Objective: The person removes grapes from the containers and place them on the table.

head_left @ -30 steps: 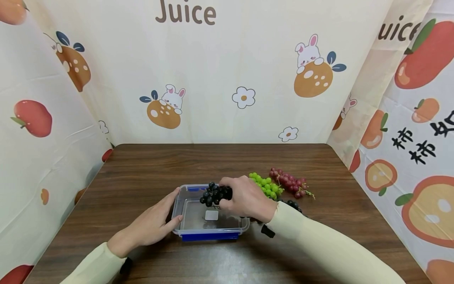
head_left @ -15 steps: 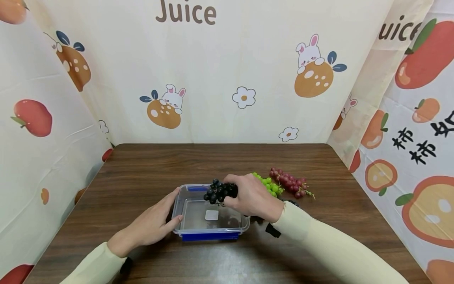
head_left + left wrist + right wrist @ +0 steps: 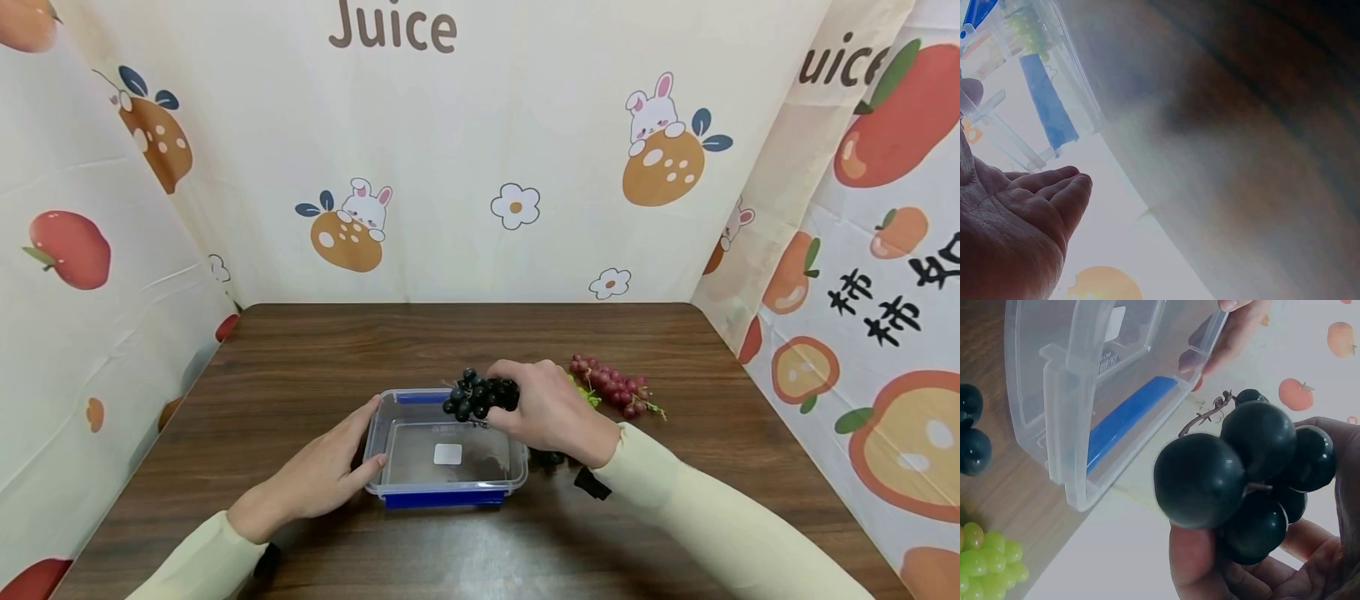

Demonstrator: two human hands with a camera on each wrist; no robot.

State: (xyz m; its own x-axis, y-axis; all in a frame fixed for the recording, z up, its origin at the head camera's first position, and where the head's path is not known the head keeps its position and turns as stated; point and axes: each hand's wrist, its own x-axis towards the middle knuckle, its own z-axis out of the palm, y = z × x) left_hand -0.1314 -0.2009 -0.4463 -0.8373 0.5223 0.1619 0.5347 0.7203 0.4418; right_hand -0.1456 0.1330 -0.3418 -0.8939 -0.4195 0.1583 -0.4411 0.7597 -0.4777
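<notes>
My right hand (image 3: 551, 406) holds a bunch of black grapes (image 3: 474, 395) by its right end, above the back right part of a clear plastic food container (image 3: 448, 489) with blue clips. In the right wrist view the round black grapes (image 3: 1200, 481) and their bare stem show close up, fingers beneath them. My left hand (image 3: 315, 468) rests on the container's left side, fingers straight along the outer wall and thumb at the rim. The left wrist view shows these straight fingers (image 3: 1063, 190) beside the clear wall. A white label lies on the container's floor.
Right of the container lie more black grapes (image 3: 551, 457), partly hidden by my right hand. Green grapes (image 3: 991, 565), mostly covered in the head view, and red grapes (image 3: 615, 387) lie farther back on the brown wooden table (image 3: 337, 350). Printed fabric hangs around the table.
My right hand has moved right and slightly back with the black grapes, from over the container's middle toward its back right corner. The left hand and container stay in place.
</notes>
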